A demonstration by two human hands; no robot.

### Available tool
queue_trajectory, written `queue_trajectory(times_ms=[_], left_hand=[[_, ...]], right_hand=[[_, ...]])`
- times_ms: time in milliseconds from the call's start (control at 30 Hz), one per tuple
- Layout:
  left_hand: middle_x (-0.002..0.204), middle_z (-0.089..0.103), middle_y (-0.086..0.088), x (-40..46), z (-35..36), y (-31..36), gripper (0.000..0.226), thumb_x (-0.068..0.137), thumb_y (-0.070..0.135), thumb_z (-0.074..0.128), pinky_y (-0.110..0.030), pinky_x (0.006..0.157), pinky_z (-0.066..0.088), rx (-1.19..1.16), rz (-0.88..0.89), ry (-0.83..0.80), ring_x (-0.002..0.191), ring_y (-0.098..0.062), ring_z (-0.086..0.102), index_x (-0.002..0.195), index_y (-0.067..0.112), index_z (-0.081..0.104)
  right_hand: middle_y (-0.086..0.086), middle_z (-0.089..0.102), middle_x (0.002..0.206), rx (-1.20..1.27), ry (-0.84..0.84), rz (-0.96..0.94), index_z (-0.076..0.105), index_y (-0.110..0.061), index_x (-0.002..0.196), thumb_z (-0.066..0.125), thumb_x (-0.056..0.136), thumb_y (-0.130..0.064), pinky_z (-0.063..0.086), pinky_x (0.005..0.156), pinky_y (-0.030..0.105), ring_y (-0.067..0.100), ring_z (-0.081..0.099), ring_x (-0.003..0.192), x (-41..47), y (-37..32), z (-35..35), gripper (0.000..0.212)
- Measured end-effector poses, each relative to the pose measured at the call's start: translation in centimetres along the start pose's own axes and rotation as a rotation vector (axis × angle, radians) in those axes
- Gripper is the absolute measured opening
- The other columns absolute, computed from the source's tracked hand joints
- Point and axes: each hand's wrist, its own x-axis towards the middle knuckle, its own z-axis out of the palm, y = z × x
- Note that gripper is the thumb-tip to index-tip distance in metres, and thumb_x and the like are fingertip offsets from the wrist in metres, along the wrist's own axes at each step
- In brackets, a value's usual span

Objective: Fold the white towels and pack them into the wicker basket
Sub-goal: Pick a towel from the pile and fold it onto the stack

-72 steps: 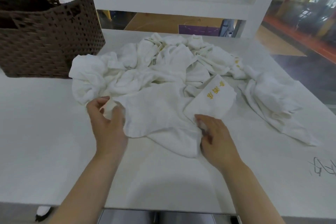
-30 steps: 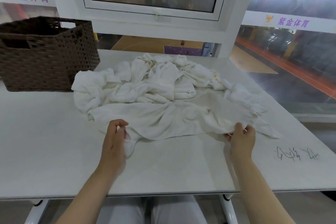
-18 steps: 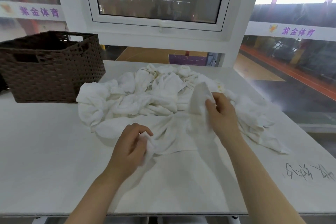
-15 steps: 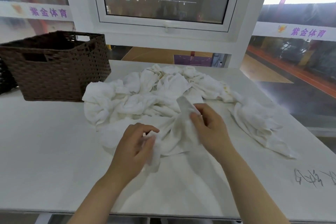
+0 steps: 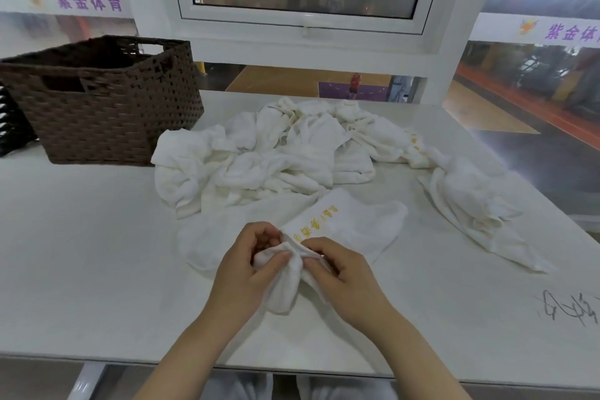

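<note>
A white towel (image 5: 350, 224) with yellow embroidered lettering lies crumpled at the front of the white table (image 5: 81, 253). My left hand (image 5: 246, 266) and my right hand (image 5: 344, 273) both pinch its bunched near edge, close together. Behind it sits a heap of several crumpled white towels (image 5: 269, 153), and one more crumpled towel (image 5: 470, 201) trails off to the right. The dark brown wicker basket (image 5: 107, 107) stands at the back left of the table; its inside is mostly hidden from here.
A window frame (image 5: 302, 26) and white wall rise behind the table. Black scribbled writing (image 5: 568, 308) marks the table near its right front edge. A dark ribbed object (image 5: 9, 127) sits left of the basket.
My hands have come together at the towel's near edge. The towel's lettered strip, hidden half a second ago, now shows face up. The heap behind stays put.
</note>
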Motion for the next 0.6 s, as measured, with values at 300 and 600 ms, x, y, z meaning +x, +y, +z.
queue_trajectory(times_ms=[300, 600], left_hand=[[0.095, 0.062, 0.016, 2.6, -1.4, 1.6, 0.012, 0.082, 0.023, 0.061, -0.007, 0.074, 0.038, 0.244, 0.149, 0.020, 0.093, -0.004, 0.059, 0.092, 0.028, 0.067], [0.090, 0.065, 0.012, 7.4, -2.2, 6.8, 0.012, 0.092, 0.020, 0.065, -0.007, 0.072, 0.042, 0.123, 0.181, 0.195, 0.085, 0.002, 0.059, 0.093, 0.032, 0.062]], right_hand=[[-0.020, 0.064, 0.089, -0.136, -0.078, 0.101, 0.067, -0.033, 0.094, 0.063, 0.088, -0.022, 0.041, 0.064, 0.013, 0.001, 0.052, 0.067, 0.5, -0.8, -2.6, 0.013], [-0.019, 0.059, 0.091, -0.486, 0.141, 0.047, 0.062, -0.034, 0.092, 0.056, 0.092, -0.021, 0.036, 0.057, 0.012, 0.001, 0.052, 0.064, 4.4, -2.4, -9.4, 0.015]])
